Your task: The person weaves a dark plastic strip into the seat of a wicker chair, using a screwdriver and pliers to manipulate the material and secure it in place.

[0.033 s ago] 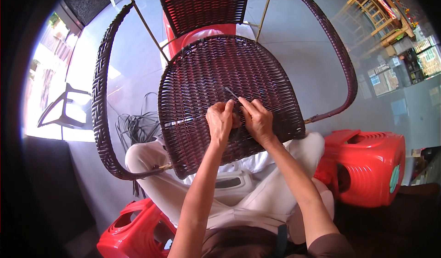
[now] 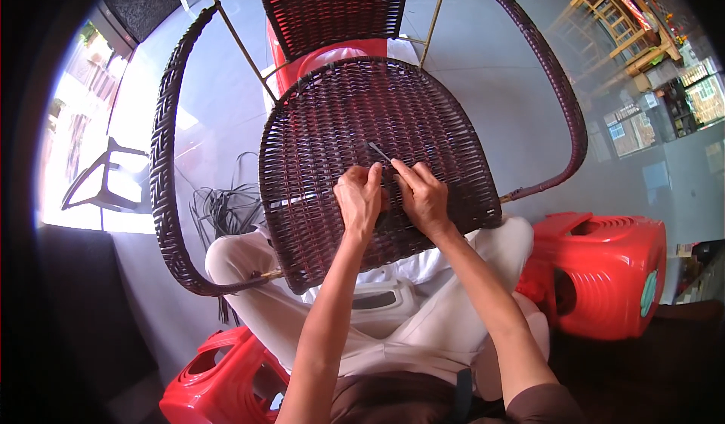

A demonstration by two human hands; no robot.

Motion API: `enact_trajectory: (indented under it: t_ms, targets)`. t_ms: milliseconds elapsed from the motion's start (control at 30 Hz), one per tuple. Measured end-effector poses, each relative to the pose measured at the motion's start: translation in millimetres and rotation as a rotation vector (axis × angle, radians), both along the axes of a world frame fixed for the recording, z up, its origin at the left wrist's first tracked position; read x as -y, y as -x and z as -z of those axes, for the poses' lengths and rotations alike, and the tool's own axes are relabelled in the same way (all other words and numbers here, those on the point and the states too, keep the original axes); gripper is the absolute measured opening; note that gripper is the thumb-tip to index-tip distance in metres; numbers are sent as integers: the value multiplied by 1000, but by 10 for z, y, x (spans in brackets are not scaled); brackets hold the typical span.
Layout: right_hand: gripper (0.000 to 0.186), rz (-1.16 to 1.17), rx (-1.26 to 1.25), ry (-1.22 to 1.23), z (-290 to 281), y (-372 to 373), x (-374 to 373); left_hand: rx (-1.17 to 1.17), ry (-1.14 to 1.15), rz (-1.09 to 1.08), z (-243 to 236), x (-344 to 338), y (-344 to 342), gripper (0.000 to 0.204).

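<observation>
Woven seat (image 2: 362, 107): It was in front of the person, brown and shiny, with its near edge by the knees (image 2: 242, 262).
Right hand (image 2: 424, 201): It was closed around a thin tool (image 2: 380, 152), thumb and fingers pinching it.
Left hand (image 2: 359, 201): It was curled low on the seat, just beside the right hand. I could not tell if it gripped anything.
Tool tip: It was flat and gray and poked out over the weave.
Tool feel: It seemed light and stiff, maybe a bit slippery. The end away from the tip looked best to hold.
Seat feel: It looked firm but a little springy, and not easy to break. The round rim seemed a good place to grab.
Woven arms (image 2: 168, 133): They looped out on both sides.
Loose strips (image 2: 230, 205): They lay heaped on the floor (image 2: 158, 273), and looked soft and bendy.
</observation>
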State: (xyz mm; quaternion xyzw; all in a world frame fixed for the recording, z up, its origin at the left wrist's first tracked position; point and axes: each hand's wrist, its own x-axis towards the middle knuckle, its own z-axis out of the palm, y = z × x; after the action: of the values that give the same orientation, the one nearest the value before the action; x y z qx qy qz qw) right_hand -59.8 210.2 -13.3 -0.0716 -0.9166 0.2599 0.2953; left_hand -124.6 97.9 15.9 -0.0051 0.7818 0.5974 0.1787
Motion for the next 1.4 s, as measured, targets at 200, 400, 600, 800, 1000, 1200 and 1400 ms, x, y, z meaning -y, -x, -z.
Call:
enact_trajectory:
  t_ms: [200,400,600,800,1000,1200,1400]
  targets:
    - [29,0,-19,-6,-37,-5,28,-811,361,0,101,90,91,24]
    - [28,-6,-16,-50,-25,-3,17,-710,513,146,79,106,90,27]
    - [29,-3,-6,-47,-37,-12,23,-719,588,203,81,89,94,38]
    - [31,6,-18,-25,-12,-10,26,-793,628,295,71,102,101,52]
    - [31,3,3,-44,-10,-8,43,-732,631,338,50,111,138,49]
    - [27,-9,-59,-51,-7,10,26,-722,360,199,-32,174,128,27]
    - [27,-12,-49,-25,-4,-1,18,-393,420,158,-147,116,-52,35]
